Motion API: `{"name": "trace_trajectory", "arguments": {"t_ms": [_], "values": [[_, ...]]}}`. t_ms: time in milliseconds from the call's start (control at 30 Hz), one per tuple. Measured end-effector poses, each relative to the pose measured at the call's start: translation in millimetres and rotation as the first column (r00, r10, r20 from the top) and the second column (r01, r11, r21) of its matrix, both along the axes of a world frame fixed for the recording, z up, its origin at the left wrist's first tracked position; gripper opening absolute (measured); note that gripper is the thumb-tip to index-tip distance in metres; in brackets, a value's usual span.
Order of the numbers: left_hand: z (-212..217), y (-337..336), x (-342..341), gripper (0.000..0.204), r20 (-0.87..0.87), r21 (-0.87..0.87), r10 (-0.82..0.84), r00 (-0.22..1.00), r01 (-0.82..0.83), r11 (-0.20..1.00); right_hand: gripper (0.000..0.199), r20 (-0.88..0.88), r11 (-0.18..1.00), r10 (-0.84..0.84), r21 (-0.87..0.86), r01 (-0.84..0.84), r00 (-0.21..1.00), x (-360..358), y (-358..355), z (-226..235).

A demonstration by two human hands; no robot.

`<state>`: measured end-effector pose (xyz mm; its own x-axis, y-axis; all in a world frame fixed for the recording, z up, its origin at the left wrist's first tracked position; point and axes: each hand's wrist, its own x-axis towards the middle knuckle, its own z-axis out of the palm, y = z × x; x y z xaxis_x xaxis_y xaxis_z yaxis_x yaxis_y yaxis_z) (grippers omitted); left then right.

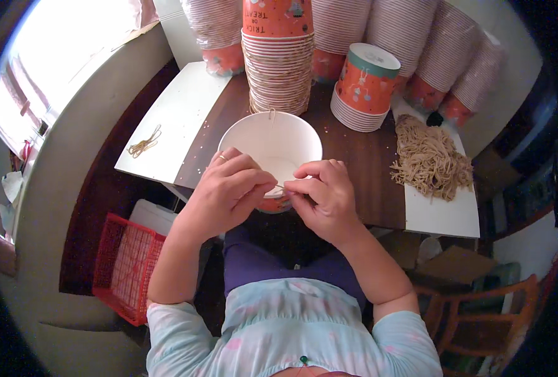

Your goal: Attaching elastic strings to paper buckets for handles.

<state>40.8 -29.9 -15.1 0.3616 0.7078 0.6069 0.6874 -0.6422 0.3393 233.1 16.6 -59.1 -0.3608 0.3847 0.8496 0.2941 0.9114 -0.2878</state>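
A white-lined paper bucket (273,135) with an orange printed outside stands at the table's near edge, its mouth toward me. Over its near rim, my left hand (232,185) and my right hand (323,195) meet, each closed in a pinch. A short bit of thin beige cord (279,186) shows between their fingertips; the rest of it is hidden by the fingers. A small loop of similar cord (271,115) sits at the bucket's far rim. To the right lies a big heap of loose beige cords (433,160).
Behind the bucket rises a tall stack of nested buckets (278,69), with a shorter upside-down stack (366,88) to its right. Several plastic-wrapped stacks line the back. A few cords (144,142) lie at left. A red crate (128,267) stands low left, a wooden chair (486,314) low right.
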Motion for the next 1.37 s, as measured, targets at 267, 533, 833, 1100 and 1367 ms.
{"name": "trace_trajectory", "arguments": {"t_ms": [267, 533, 833, 1100, 1367], "values": [[-34, -6, 25, 0.010, 0.780, -0.072, -0.006, 0.626, 0.099, 0.992, 0.020, -0.023, 0.989, -0.079, -0.126, 0.075, 0.997, -3, -15, -4], [-45, 1, 37, 0.016, 0.976, -0.070, -0.003, 0.217, 0.329, 0.942, 0.017, 0.007, 0.996, -0.070, -0.046, 0.071, 0.998, -2, -6, -2], [-41, 8, 38, 0.014, 0.977, -0.009, -0.069, 0.202, 0.365, 0.931, 0.018, 0.058, 0.996, -0.081, -0.029, 0.083, 0.995, 5, 3, 5], [-42, 25, 29, 0.011, 0.868, -0.018, -0.137, 0.477, 0.306, 0.952, 0.041, 0.088, 0.949, 0.040, -0.315, -0.010, 0.995, 20, 14, 10], [-32, 24, 19, 0.007, 0.356, 0.154, -0.349, 0.867, 0.314, 0.937, 0.063, 0.656, 0.672, -0.167, -0.471, 0.571, 0.736, 20, 118, 43]]}}
